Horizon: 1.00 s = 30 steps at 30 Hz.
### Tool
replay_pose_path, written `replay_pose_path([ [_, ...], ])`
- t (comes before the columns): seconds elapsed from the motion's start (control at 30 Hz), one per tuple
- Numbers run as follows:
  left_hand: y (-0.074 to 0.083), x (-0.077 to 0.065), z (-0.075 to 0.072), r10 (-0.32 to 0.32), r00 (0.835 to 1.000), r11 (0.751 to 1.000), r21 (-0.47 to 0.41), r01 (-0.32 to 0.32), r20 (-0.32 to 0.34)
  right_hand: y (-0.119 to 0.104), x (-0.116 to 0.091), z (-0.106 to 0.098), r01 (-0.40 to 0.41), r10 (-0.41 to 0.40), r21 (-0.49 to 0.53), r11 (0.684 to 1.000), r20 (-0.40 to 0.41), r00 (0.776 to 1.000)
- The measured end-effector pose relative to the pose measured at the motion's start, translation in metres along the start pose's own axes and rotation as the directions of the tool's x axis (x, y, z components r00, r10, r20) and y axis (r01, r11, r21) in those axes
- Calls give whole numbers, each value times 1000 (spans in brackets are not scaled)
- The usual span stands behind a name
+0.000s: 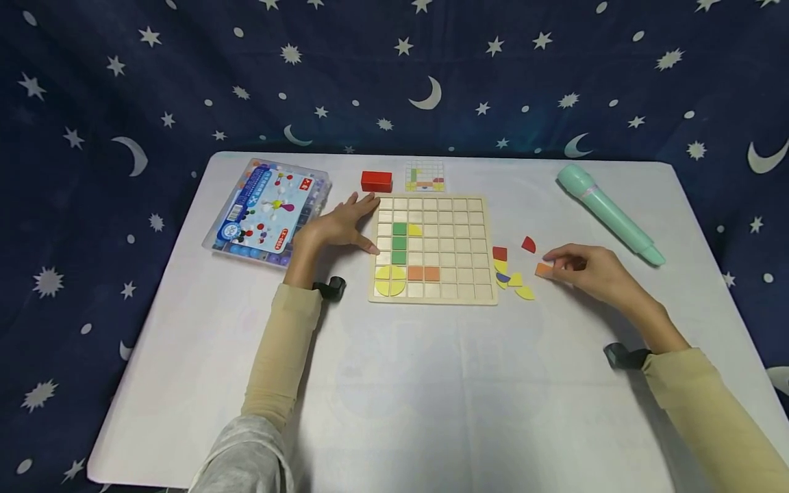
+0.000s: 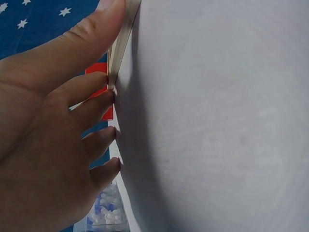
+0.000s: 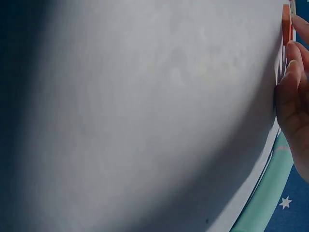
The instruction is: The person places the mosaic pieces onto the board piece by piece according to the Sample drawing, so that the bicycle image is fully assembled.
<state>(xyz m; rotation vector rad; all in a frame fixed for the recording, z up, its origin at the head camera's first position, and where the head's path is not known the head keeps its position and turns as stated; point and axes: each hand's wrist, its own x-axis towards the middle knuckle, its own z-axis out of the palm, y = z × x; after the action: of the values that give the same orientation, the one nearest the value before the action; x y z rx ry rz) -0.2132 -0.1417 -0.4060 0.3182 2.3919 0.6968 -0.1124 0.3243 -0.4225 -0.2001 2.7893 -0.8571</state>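
A wooden grid board (image 1: 456,267) lies mid-table with green, yellow and orange tiles on its left half. My left hand (image 1: 337,224) spreads its fingers at the board's left edge, thumb at the rim; the left wrist view shows the hand (image 2: 58,130) beside that edge. To the right of the board, my right hand (image 1: 585,270) pinches an orange tile (image 1: 544,270) between thumb and fingers. In the right wrist view the orange tile (image 3: 286,24) stands on edge at the fingertips. Loose red, yellow and blue tiles lie between the board and this hand, including a red quarter-circle tile (image 1: 529,244).
Behind the board are a red block (image 1: 377,181) and a small pattern card (image 1: 424,177). A clear plastic case (image 1: 268,212) of beads sits left, near the left wrist. A mint-green tube (image 1: 610,213) lies at the back right of the white table (image 1: 431,397).
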Motion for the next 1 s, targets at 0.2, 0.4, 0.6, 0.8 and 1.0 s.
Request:
replay_pose_path([
  [0.2,-1,-1,0,8,1000,1000,-4,-8,4,1,2,1,-25,25,-14,1000,27,999],
  [0.4,-1,-1,-1,29,1000,1000,8,-29,-2,-4,4,1,-36,37,-45,998,34,999],
  [0.6,-1,-1,-1,42,999,999,-12,-42,1,-12,6,2,-26,28,-28,999,58,998],
  [0.8,-2,-1,-2,43,999,999,3,-43,-1,-18,9,4,34,-34,-2,999,57,998],
  [1.0,-2,-1,-2,29,1000,1000,-1,-29,3,-29,15,6,34,-39,69,997,82,996],
])
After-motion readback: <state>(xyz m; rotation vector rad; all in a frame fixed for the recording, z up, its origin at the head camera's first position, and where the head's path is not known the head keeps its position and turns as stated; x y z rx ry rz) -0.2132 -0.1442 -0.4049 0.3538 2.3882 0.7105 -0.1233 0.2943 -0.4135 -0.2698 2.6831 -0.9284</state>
